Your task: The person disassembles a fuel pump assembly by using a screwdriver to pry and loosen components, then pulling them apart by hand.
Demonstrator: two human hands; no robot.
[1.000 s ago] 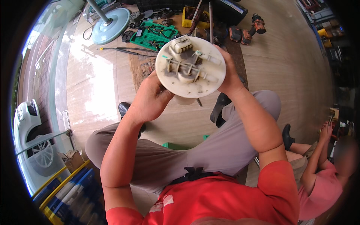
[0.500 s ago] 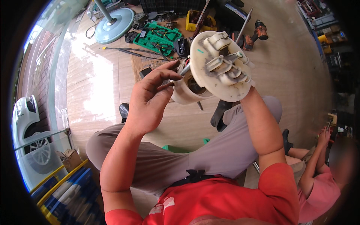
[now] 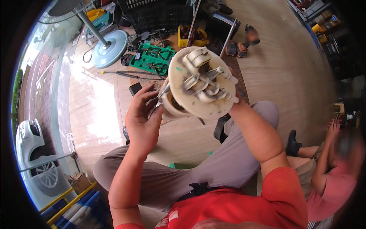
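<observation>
A white plastic fuel pump module point(image 3: 202, 82) is held up in front of me, its round, dirt-smudged top flange tilted toward me. Pipe stubs and connectors stick out of the flange, and part of the cup-shaped body shows below it at the left. My right hand point(image 3: 237, 100) supports the module from behind; the flange covers its fingers. At the module's left side, my left hand point(image 3: 143, 120) has its fingers curled and its thumb close against a thin metal rod point(image 3: 164, 91) between flange and body. Exactly what the left fingertips pinch is blurred.
Beyond the module lie a green tool case point(image 3: 148, 59), a yellow bin point(image 3: 193, 37), a cordless drill point(image 3: 244, 44) and a black crate point(image 3: 156, 15). A fan base point(image 3: 108, 47) stands at the far left. Another person point(image 3: 331, 179) sits at the right.
My view has shifted, and the module sits farther left and lower in it. The left hand's fingers and thumb have come closer to the rod at the module's side.
</observation>
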